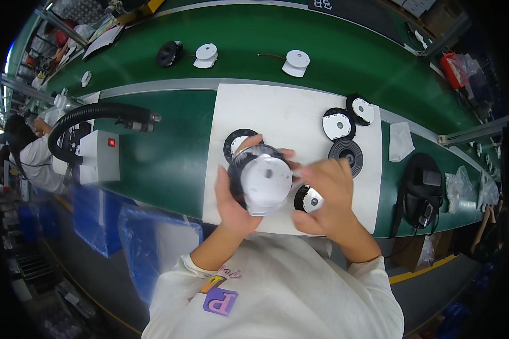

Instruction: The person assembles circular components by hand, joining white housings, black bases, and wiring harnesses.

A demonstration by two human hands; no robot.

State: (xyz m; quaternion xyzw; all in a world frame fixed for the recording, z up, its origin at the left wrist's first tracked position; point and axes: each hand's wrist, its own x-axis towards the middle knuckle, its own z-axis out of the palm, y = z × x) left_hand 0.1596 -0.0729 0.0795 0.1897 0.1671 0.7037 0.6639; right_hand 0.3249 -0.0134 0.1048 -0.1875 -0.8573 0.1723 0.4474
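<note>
Over the white work mat [294,104], my left hand [232,198] grips a round black-and-white disc-shaped part [266,183]. Its white face is turned up and blurred by motion. Close to the part's right edge is my right hand [333,189], thumb and fingers apart, with nothing visible between them; whether a fingertip touches the part is unclear. A similar part [238,141] lies behind my left hand, partly covered. Another black-and-white part [309,199] sits on the mat, partly hidden by my right hand. Past that hand lies a black ribbed disc [346,155].
Two more black-and-white parts [338,124] lie at the mat's far right. White round parts [296,62] and a black one [169,53] stand on the green belt. Left is a white box with a black hose [99,155]; right, a black bag [421,189]. A co-worker [37,150] sits far left.
</note>
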